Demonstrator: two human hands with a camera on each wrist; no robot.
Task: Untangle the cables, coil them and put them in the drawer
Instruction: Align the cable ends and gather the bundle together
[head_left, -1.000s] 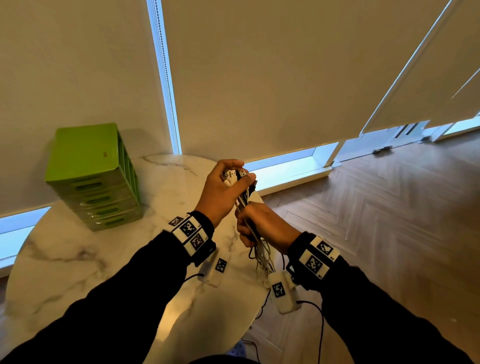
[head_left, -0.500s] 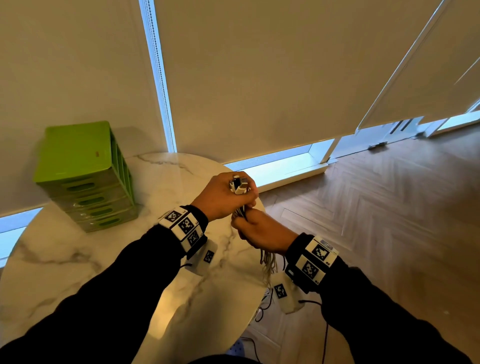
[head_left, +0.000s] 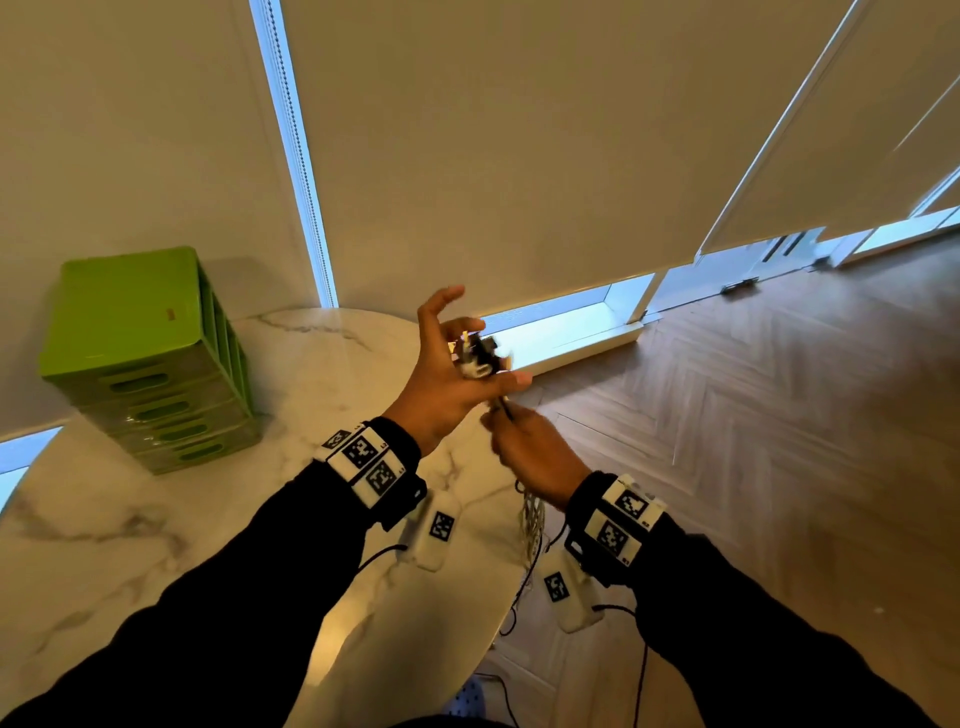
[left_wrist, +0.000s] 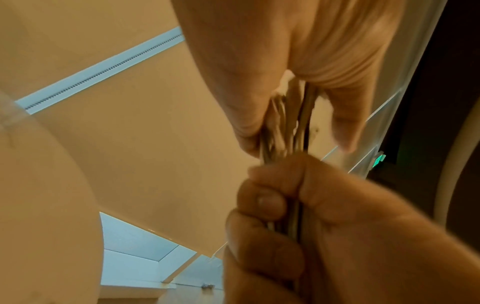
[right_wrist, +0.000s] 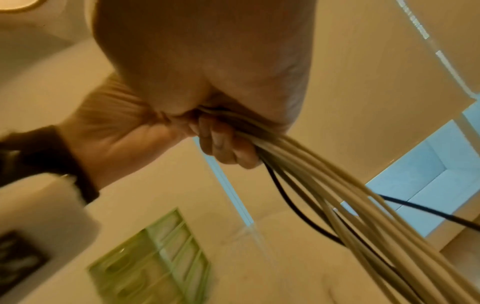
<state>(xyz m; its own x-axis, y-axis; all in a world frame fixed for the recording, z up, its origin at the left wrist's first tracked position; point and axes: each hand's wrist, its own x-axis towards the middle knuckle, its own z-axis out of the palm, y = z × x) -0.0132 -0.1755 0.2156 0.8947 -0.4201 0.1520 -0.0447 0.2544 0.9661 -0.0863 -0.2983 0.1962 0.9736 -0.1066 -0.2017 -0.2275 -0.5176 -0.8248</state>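
**Q:** Right hand?

**A:** My right hand (head_left: 537, 457) is fisted round the bundle of cables (right_wrist: 335, 185), pale ones with a black one among them. The fingers (left_wrist: 262, 207) curl tight; the thumb is over the strands. The loose lengths trail below my wrist, past the table edge. All of it is in the air, nothing resting.

**Q:** Left hand?

**A:** My left hand (head_left: 447, 374) sits just above the right. The fingers are spread, the index raised, yet the thumb lies across the connector ends (head_left: 475, 356), white and black, against the palm. From the left wrist view the strands run up between thumb base and fingers. I count it as holding the cables near their plugs. The frame is blurred there.

**Q:** The drawer?

**A:** A green drawer unit (head_left: 150, 358) stands on the marble table (head_left: 156, 545), far left, against the blind and well apart from both hands. Its drawers are all pushed in.

**Q:** Anything else?

**A:** Wood floor (head_left: 779, 441) to my right.
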